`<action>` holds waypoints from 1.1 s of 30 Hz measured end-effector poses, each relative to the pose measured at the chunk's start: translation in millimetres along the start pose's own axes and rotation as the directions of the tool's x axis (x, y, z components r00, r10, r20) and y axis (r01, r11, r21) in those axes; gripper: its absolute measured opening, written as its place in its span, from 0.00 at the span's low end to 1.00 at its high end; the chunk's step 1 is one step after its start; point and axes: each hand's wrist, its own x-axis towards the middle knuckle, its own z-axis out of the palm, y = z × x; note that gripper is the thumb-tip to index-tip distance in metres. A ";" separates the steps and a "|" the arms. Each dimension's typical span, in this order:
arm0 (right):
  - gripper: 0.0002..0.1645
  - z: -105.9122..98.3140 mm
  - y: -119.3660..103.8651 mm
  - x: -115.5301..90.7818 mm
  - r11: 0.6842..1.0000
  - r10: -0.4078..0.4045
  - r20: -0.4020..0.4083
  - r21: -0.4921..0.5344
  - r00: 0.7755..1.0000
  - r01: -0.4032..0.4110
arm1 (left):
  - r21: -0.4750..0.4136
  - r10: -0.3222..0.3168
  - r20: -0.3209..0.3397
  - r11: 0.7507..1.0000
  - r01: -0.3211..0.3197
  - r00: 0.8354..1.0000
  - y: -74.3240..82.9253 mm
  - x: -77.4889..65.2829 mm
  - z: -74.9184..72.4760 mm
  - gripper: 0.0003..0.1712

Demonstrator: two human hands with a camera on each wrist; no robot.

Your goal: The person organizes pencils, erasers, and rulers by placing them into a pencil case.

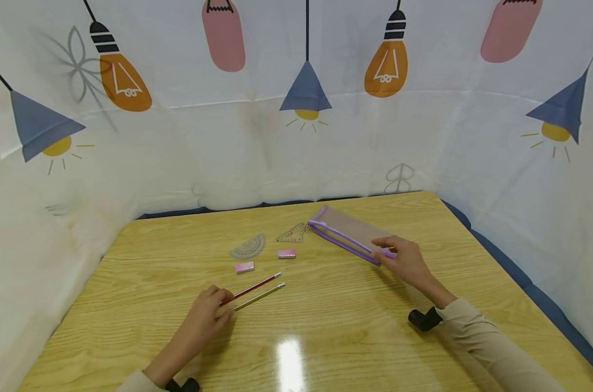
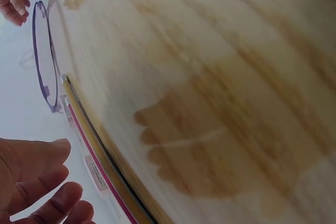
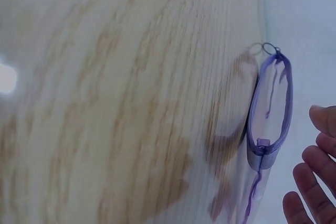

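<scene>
Purple-trimmed clear pouch (image 1: 352, 220) gaped open; red pencil (image 1: 258, 285) and gold pencil (image 1: 260, 296) looked slim, pale-tipped. Left hand (image 1: 204, 316) and right hand (image 1: 406, 262) were loosely spread, gripping nothing.

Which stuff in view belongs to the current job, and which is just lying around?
Likely the job:
purple-edged pouch, by right hand
red pencil and gold pencil, by left hand

Lying about, at neither hand (may yet belong):
nearer pink eraser
farther pink eraser
protractor
set square
</scene>
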 end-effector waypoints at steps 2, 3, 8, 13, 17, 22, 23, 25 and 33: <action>0.16 0.4 0.3 -0.1 1.000 0.006 0.006 -0.004 1.000 -0.006 | 0.003 -0.015 0.028 1.000 0.015 1.000 1.7 -0.2 0.3 0.12; 0.16 0.6 0.2 -0.2 1.000 0.010 0.010 -0.005 1.000 -0.010 | 0.006 -0.021 0.038 1.000 0.021 0.999 2.4 -0.4 0.5 0.12; 0.15 1.8 0.2 -0.6 1.000 0.023 0.021 -0.019 1.000 -0.023 | 0.026 -0.025 0.065 0.999 0.024 0.998 4.8 -0.4 2.4 0.13; 0.15 3.1 0.0 -1.2 0.999 0.024 0.031 -0.034 0.999 -0.023 | 0.038 -0.014 0.073 0.999 0.011 0.997 5.0 -0.5 3.8 0.13; 0.16 4.6 0.4 -1.0 0.999 0.015 0.044 -0.049 0.999 -0.013 | 0.040 0.005 0.070 0.999 -0.008 0.998 3.3 0.0 5.0 0.14; 0.17 6.5 2.8 -0.6 0.998 0.028 0.057 -0.063 0.998 -0.024 | 0.032 0.034 0.073 0.999 -0.036 0.997 1.6 0.5 6.5 0.14; 0.17 6.5 3.2 -0.4 0.997 0.033 0.058 -0.065 0.998 -0.029 | 0.029 0.038 0.075 0.999 -0.040 0.996 1.6 0.7 6.5 0.14; 0.17 6.3 3.9 -0.1 0.997 0.038 0.058 -0.066 0.998 -0.034 | 0.026 0.038 0.077 0.999 -0.040 0.996 1.9 1.3 6.6 0.14; 0.15 7.2 1.4 2.2 0.996 0.033 0.069 -0.085 0.997 -0.027 | 0.029 0.025 0.084 0.999 -0.027 0.996 4.2 1.1 7.1 0.14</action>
